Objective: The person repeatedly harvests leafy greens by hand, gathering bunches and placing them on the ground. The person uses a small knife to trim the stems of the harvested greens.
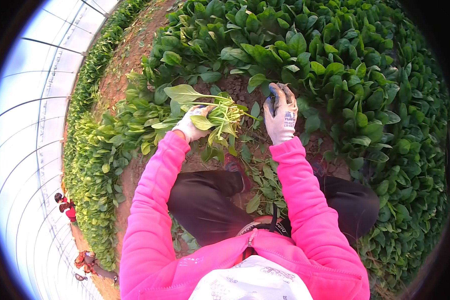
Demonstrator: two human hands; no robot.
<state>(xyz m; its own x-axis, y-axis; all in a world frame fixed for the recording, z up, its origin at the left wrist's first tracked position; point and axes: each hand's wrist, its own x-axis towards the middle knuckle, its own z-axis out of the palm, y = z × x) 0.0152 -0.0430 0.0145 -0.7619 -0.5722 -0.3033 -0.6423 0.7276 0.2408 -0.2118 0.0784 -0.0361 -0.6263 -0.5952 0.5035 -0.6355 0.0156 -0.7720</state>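
My left hand (195,125), in a white knit work glove, grips a bunch of leafy greens that look like spinach (225,114). The pale stems and root ends point right, towards my other hand. Some leaves of the bunch hang down and others stick out to the left. My right hand (282,112), in a matching glove with dirty dark fingertips and printing on its back, is at the edge of the standing spinach plants (296,48). Its fingers curl inward; whether anything is between them is hidden. Bare soil (238,88) shows between the hands.
Loose leaves (268,183) lie on the ground between my shoes. Dense spinach rows (408,157) stand at right and ahead, with more greens (93,161) at left. A soil strip (123,56) runs beside the greenhouse film wall (26,123). Two people (67,208) are far left.
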